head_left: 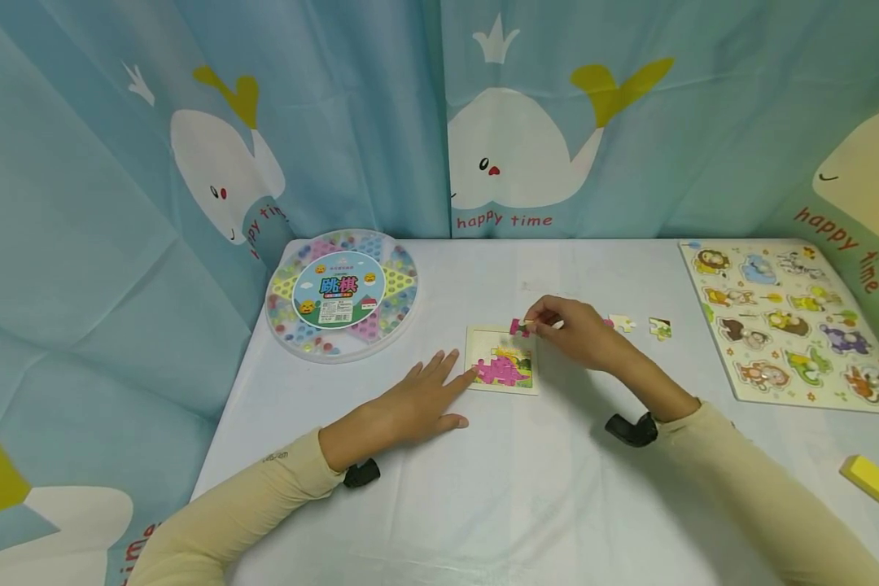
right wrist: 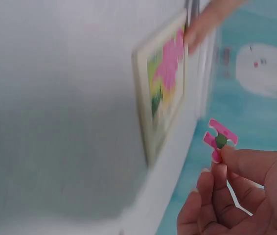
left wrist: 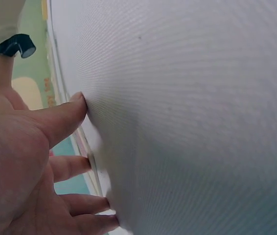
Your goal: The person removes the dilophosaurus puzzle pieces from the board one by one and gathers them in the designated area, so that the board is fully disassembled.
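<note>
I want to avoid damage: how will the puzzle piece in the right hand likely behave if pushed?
The puzzle piece seems stiff: pinched at one end by the right hand, it shows no sag. It is probably light, being small. Its flat shape would probably slide, not roll.

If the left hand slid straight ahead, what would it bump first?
Most likely the puzzle board; the left hand reaches its left edge, though exact touching is hard to tell.

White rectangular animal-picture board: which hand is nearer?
Right. The right hand, pinching a pink-and-green jigsaw piece, is left of the board; the left hand is farther left, touching a square cream puzzle.
</note>
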`<state>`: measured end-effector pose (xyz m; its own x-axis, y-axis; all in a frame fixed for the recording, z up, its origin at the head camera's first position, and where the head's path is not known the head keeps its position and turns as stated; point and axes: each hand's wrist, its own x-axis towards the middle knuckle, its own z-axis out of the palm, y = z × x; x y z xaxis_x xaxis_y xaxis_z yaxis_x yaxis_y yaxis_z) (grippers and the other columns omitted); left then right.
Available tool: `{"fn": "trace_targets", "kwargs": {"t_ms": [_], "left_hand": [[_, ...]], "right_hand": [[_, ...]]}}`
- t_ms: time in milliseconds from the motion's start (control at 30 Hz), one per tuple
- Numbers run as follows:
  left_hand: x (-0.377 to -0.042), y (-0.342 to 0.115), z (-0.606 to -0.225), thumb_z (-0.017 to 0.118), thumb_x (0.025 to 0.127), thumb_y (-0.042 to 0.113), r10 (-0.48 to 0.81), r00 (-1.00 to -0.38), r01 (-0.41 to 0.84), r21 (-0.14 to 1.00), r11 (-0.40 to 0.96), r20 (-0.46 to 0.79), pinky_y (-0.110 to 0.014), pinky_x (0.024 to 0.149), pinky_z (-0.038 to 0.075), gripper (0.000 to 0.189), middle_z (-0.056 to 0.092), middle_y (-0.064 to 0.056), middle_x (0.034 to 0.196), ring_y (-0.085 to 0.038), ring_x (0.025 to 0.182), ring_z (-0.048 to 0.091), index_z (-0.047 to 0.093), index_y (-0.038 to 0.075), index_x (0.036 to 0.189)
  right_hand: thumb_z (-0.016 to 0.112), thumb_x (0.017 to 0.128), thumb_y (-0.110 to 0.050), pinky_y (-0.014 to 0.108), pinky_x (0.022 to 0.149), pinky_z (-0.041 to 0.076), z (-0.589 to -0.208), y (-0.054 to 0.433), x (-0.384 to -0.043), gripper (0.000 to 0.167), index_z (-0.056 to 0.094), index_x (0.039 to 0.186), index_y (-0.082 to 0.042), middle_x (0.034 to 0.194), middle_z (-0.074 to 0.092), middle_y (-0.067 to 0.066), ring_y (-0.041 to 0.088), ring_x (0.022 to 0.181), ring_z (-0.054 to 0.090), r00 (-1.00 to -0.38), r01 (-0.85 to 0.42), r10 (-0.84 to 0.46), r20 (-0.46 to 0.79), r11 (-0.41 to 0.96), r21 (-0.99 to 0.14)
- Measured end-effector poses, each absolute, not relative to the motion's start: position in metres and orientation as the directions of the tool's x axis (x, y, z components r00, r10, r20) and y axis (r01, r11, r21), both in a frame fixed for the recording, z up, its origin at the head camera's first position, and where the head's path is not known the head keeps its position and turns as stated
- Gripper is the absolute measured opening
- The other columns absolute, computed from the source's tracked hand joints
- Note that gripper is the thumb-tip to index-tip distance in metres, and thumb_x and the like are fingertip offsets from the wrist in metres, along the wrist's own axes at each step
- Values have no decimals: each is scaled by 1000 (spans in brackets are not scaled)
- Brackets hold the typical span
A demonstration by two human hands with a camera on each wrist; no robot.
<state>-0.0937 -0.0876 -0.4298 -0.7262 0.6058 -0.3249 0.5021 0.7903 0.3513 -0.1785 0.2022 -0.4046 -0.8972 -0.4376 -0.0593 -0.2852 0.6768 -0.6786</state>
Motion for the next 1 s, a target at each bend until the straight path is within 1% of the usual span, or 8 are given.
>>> {"fn": "trace_targets", "kwargs": {"t_ms": [133,300,367,500,567,800,900,1000], "left_hand": [[-93,-88,-430,59,106,49,603,-729,496,357,792,-323,-57,130,18,77,11,-20,176,-39,163,11,26,20,170],[-94,-87,-431,59,106,50,600,-731,493,356,794,-325,-57,130,17,78,11,-19,176,-39,163,10,25,21,170],[-94,-87,-432,58,106,50,598,-732,494,351,796,-326,-57,130,18,78,10,-19,177,-39,164,10,25,22,170],[-94,-88,-433,58,106,51,597,-733,494,347,797,-327,-56,130,18,78,10,-19,177,-38,164,10,24,22,170],[-94,-87,-432,58,106,50,597,-732,495,347,797,-328,-56,130,18,78,10,-18,177,-38,164,10,24,22,170],[-94,-87,-431,58,107,50,597,-731,491,353,797,-330,-56,130,17,78,9,-18,177,-38,164,9,23,22,170],[-94,-87,-431,57,107,50,597,-732,492,352,796,-329,-56,130,17,78,9,-18,177,-38,164,8,23,22,170],[-94,-87,-431,57,107,50,598,-732,497,345,796,-327,-56,130,17,78,9,-18,177,-38,164,9,23,22,170]], "right_hand": [[66,106,-18,35,79,52,-397,231,-183,16,70,114,-4,108,73,14,33,106,68,-923,-240,-378,-67,704,-668],[63,108,-22,21,77,50,-395,269,-185,23,69,118,-2,109,74,15,30,108,67,-943,-207,-327,-66,731,-650],[63,108,-22,18,77,49,-395,283,-185,24,69,119,-2,109,73,15,24,107,66,-944,-204,-322,-67,733,-648],[62,108,-21,16,78,48,-399,303,-185,22,71,118,-3,110,74,13,3,100,62,-935,-195,-339,-99,730,-655],[64,107,-19,16,79,48,-404,308,-184,20,72,116,-3,109,74,11,-3,96,60,-928,-196,-355,-117,729,-656],[67,106,-17,18,79,49,-422,302,-180,15,74,110,-4,102,73,6,6,91,61,-893,-198,-417,-172,705,-681],[67,105,-15,19,77,50,-428,296,-179,15,73,110,-2,101,72,7,9,89,60,-889,-196,-421,-179,703,-684],[67,105,-13,20,76,49,-431,292,-178,14,72,110,-1,100,71,8,14,90,59,-897,-211,-410,-163,722,-659]]}}
